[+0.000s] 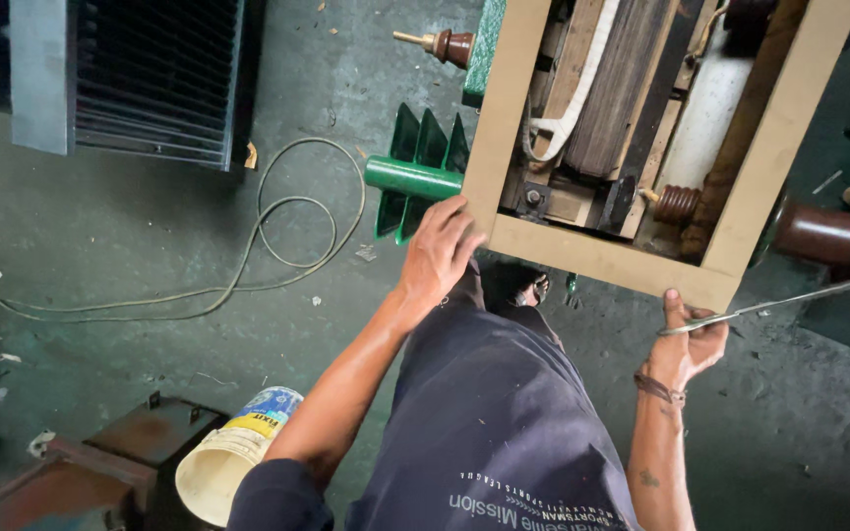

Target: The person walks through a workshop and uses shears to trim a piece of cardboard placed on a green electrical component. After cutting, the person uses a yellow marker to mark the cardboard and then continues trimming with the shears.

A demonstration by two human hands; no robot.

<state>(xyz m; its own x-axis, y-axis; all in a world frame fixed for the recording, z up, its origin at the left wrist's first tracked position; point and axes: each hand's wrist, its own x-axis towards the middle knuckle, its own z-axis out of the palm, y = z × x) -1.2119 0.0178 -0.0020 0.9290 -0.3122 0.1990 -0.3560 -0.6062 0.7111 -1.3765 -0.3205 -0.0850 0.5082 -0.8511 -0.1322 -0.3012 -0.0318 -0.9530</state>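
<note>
Left hand point(442, 248): grip flat, open on tan rectangular gasket frame point(602, 258). Right hand point(689, 344): grip closed around long steel scissors point(769, 303). Advisable: corner pinned flat, blades square to edge.

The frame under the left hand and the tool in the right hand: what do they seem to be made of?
The rectangular frame looks like flat board or thick card: matte tan, even colour, no grain visible. The left hand rests on its corner. The thin tool in the right hand seems metal: grey, slender, with a bright sheen.

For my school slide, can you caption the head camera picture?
Left hand rests on a tan frame corner; right hand holds a thin metal blade.
</note>
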